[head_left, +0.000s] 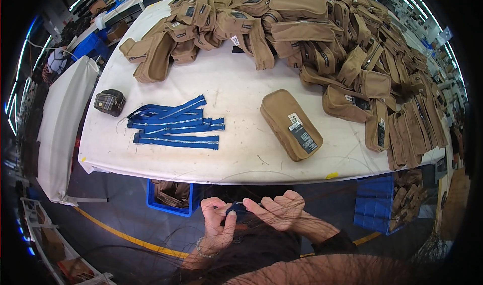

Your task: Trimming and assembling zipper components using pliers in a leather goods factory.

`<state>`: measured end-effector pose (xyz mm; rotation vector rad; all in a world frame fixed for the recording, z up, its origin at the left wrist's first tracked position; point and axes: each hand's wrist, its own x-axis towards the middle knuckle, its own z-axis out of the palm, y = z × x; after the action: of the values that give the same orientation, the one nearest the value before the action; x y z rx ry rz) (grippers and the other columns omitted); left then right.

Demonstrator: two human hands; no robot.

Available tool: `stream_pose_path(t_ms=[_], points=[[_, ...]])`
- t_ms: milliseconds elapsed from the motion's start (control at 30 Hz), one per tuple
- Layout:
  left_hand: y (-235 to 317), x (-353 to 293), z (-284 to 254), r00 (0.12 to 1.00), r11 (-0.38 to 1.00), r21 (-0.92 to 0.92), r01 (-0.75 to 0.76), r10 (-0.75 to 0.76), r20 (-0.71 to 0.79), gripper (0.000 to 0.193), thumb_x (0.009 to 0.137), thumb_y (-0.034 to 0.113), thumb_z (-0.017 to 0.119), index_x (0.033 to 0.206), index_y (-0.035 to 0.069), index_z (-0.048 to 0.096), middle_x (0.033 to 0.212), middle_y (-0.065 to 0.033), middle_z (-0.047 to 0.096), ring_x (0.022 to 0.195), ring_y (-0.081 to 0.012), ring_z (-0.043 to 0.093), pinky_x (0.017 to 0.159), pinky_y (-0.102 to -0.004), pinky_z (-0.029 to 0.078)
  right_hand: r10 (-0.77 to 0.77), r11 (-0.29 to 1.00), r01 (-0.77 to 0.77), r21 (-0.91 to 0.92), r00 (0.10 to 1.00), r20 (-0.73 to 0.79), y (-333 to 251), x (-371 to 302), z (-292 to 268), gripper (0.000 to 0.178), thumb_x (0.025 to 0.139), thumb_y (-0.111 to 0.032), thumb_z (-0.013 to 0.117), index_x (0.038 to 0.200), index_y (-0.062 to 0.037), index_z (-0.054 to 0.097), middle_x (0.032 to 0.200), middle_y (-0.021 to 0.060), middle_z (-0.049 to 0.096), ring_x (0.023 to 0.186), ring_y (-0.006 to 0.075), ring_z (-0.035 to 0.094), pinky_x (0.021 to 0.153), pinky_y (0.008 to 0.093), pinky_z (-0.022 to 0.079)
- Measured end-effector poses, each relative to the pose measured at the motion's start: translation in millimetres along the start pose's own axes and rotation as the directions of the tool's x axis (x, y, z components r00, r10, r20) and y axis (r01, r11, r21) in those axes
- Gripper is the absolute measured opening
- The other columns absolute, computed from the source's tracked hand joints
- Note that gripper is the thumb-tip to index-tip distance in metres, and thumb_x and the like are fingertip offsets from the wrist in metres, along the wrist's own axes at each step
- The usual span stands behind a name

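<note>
Just off the table's near edge, my left hand (216, 223) pinches a small dark blue piece of fabric (235, 209) between thumb and fingers. My right hand (276, 210) is closed beside it, its fingertips meeting the blue piece around a thin, shiny metal thing (240, 203) whose kind I cannot make out. Strands of hair partly cover both hands. Beyond them on the white tabletop, several blue zippers (176, 143) lie in a loose stack. One tan fabric pouch (282, 111) with a dark label and a white tag rests to their right.
A big heap of tan pouches (299, 5) fills the far and right parts of the white table (221, 166). A small plaid pouch (109, 102) sits at the left. Below the table edge stand a blue crate (187, 212) and another blue bin (372, 204), both with brown pouches.
</note>
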<state>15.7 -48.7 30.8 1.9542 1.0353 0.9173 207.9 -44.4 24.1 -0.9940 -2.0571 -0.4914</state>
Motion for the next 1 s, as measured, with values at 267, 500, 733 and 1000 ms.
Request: stream_pose_path(t_ms=[267, 500, 733, 1000], points=[[-5, -3, 7, 0.998, 0.988, -0.146, 0.054, -0.056, -0.008, 0.034, 0.086, -0.005, 0.044, 0.109, 0.003, 0.02, 0.088, -0.0118, 0.055, 0.078, -0.0102, 0.051, 0.075, -0.0238, 0.04, -0.035, 0.999, 0.035, -0.019, 0.999, 0.022, 1, -4, 0, 0.039, 0.071, -0.039, 0.063, 0.1, -0.0139, 0.067, 0.059, -0.0047, 0.04, 0.042, 0.0069, 0.027, 0.043, 0.0229, 0.017], [-9, -6, 12, 0.996, 0.925, -0.379, 0.038, -0.067, -0.064, 0.034, 0.086, -0.005, 0.044, 0.108, 0.003, 0.02, 0.089, -0.0127, 0.055, 0.078, -0.0102, 0.05, 0.075, -0.0237, 0.039, -0.04, 0.999, 0.041, -0.016, 0.999, 0.02, 0, -6, 1, 0.038, 0.071, -0.038, 0.063, 0.099, -0.0129, 0.067, 0.058, -0.0045, 0.04, 0.042, 0.0069, 0.027, 0.043, 0.0228, 0.018], [-4, -3, 3, 1.0, 0.999, -0.039, 0.002, -0.002, -0.003, 0.034, 0.085, -0.005, 0.045, 0.108, 0.003, 0.021, 0.089, -0.0111, 0.056, 0.079, -0.0102, 0.049, 0.075, -0.0239, 0.039, -0.034, 0.999, 0.034, -0.009, 0.999, 0.004, 0, -9, 4, 0.033, 0.072, -0.027, 0.061, 0.101, -0.0124, 0.067, 0.057, -0.0046, 0.037, 0.042, 0.0065, 0.027, 0.043, 0.0229, 0.017], [-5, -6, 2, 0.999, 0.982, 0.185, -0.047, 0.048, -0.001, 0.034, 0.083, -0.002, 0.051, 0.109, 0.0, 0.029, 0.092, -0.0058, 0.052, 0.087, -0.0134, 0.044, 0.083, -0.0262, 0.033, 0.038, 0.999, -0.04, 0.024, 0.997, 0.067, -1, -9, -3, 0.031, 0.07, -0.021, 0.063, 0.1, -0.0149, 0.067, 0.056, -0.0056, 0.038, 0.042, 0.0067, 0.026, 0.042, 0.0233, 0.017]])
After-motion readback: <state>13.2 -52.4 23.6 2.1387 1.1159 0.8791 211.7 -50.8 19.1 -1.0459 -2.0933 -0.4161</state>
